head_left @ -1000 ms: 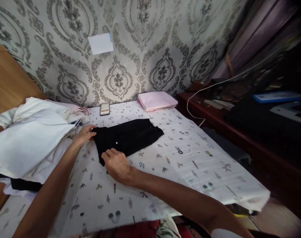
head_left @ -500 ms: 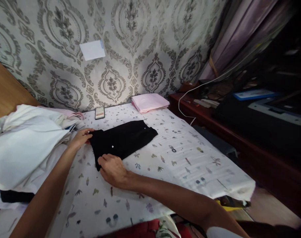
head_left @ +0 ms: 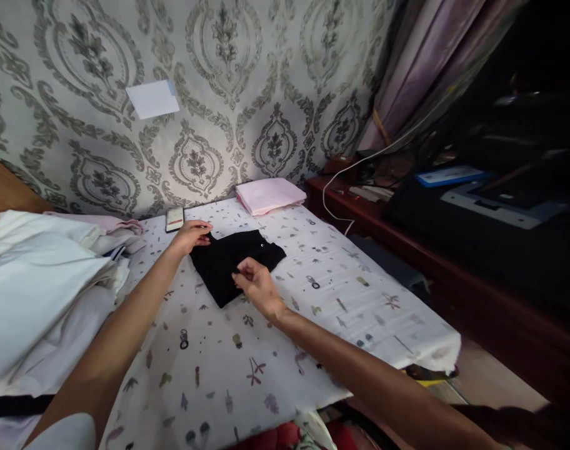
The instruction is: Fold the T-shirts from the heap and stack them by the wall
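A black garment (head_left: 219,269), folded shorter, lies on the patterned white sheet (head_left: 275,337). My left hand (head_left: 194,237) pinches its upper left corner, thumb and fingers together. My right hand (head_left: 257,282) is closed with fingertips pinched at the garment's near side, over the cloth. A small white mark shows near the garment's right end.
White clothes (head_left: 41,281) are heaped at the left. A folded pink cloth (head_left: 270,195) lies at the back, and a phone-like object (head_left: 175,220) is by the wall. A dark red shelf (head_left: 383,231) with a white cable runs along the right.
Both hands have moved right, bringing the garment's left end over so that it is shorter. The view has shifted slightly, with the wall and the bed moving left.
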`<state>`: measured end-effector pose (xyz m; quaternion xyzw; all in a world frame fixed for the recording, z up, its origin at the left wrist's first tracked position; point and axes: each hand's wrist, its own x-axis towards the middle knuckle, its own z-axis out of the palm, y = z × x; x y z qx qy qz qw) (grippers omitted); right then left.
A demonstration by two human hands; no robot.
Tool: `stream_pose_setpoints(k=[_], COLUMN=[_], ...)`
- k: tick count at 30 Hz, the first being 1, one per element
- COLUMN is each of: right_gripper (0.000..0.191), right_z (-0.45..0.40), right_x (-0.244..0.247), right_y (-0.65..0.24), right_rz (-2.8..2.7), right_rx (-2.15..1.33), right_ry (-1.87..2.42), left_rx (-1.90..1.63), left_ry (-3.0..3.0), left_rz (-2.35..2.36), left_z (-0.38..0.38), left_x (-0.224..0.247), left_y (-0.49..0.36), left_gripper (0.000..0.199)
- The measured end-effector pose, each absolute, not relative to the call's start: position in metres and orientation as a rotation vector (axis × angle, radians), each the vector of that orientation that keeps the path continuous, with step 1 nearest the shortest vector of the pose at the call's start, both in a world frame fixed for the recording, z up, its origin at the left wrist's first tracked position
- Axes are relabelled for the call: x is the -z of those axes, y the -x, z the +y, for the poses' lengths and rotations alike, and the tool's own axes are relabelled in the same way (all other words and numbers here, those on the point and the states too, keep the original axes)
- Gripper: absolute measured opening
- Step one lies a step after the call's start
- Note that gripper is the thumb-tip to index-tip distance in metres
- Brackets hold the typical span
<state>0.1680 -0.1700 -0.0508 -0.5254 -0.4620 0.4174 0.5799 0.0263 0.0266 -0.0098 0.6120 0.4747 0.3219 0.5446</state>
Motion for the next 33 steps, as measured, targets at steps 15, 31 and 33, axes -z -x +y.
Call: stream_pose_setpoints(k=[15, 31, 33], right_gripper=[0.018, 0.035, 0.03], right_z=[-0.188, -0.168, -0.167], right_x=[0.053, 0.043, 0.04], right_y=[-0.192, -0.18, -0.181], right_rz=[-1.336, -1.747, -1.752], right_rx=[-0.786, -0.112, -0.238], right_ry=[1.749, 1.931, 2.032], left_rx=[-0.751, -0.571, -0.481], left_ry=[-2.154, -2.666, -2.688], left_rz=[0.971, 0.854, 0.874], left_z=[0.011, 0.028, 0.034], left_x=[0.035, 0.04, 0.039], left_y=[0.011, -0.011, -0.029], left_gripper=[0.032, 0.039, 0.04])
